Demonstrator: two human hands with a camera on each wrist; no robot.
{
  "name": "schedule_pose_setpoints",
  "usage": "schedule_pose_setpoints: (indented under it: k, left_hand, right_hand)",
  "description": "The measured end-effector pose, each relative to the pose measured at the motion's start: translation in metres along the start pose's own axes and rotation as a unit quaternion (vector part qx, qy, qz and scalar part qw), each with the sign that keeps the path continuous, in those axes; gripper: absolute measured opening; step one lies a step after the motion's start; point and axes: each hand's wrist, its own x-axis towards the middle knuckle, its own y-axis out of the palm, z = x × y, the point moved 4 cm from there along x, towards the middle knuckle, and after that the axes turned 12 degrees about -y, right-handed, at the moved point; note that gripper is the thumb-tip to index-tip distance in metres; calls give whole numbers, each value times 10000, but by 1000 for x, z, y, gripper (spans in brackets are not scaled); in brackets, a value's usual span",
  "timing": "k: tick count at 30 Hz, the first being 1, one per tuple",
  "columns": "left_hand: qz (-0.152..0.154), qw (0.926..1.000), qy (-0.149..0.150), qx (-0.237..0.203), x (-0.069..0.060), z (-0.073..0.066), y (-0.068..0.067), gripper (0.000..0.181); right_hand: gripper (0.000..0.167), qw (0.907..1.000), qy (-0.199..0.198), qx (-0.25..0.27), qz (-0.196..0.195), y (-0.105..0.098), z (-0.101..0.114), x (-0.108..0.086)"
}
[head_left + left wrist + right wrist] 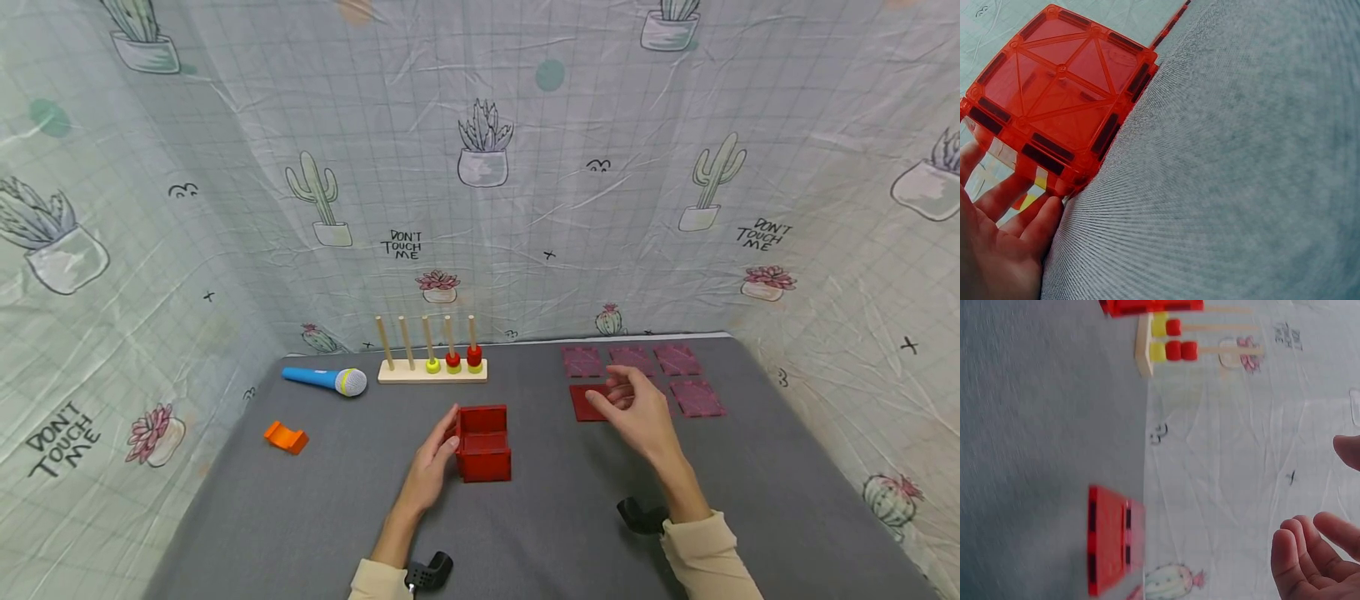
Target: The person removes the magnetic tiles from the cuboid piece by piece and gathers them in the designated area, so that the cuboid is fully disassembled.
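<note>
A small open-topped box of red translucent magnetic tiles (486, 465) stands mid-table; the left wrist view shows one square wall (1063, 69) close up. My left hand (427, 471) rests against its left side, its fingers extended along the wall. Above the tiles at the right, my right hand (641, 412) hovers with thumb and fingers apart and nothing between them. Beneath its thumb lies a red square tile (583, 410), also visible in the right wrist view (1109, 540). Several darker pinkish square tiles (582, 362) lie flat around it, some partly hidden by the hand.
At the back stands a wooden peg rack (431, 377) with yellow and red beads. To its left lie a blue toy microphone (311, 377) and an orange curved piece (285, 437). A printed cloth (525, 275) walls the grey table (315, 533) at the back and sides.
</note>
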Motion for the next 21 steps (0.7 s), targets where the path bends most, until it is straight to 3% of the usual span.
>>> schedule_pose_setpoints:
  k: [9, 16, 21]
  left_hand:
    - [-32, 9999, -81, -52, -1, -2, -2, 53]
    - [-11, 9996, -236, -154, -1, -1, -1, 53]
    - [-28, 9999, -140, -57, 0, -2, -1, 53]
  right_hand:
    - [51, 9976, -514, 412, 198, 34, 26, -8]
    - [51, 9945, -534, 687, 585, 60, 37, -17]
    - [48, 9920, -500, 828, 805, 75, 42, -21]
